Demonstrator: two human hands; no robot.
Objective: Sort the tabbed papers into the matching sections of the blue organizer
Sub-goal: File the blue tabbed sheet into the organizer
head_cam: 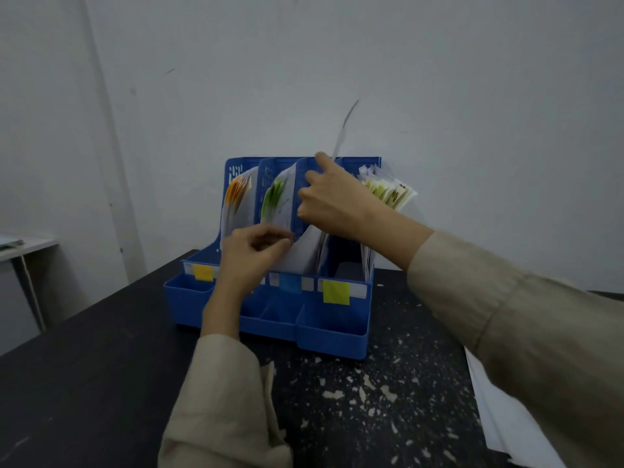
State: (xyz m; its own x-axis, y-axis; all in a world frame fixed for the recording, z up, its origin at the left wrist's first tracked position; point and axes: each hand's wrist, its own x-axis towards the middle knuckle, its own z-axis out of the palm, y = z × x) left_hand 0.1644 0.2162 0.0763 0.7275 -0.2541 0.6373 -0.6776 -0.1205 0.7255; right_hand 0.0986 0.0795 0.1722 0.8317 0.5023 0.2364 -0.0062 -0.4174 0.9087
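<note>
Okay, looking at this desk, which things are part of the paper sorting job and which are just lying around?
Part of the job:
blue organizer
orange-tabbed papers
green-tabbed papers
yellow-tabbed papers
sheet held by the right hand
left hand

Lying about:
loose white papers at the desk's right edge
side table at far left

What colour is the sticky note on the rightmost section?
Yellow-green sticky note, seen in the head view.
</note>
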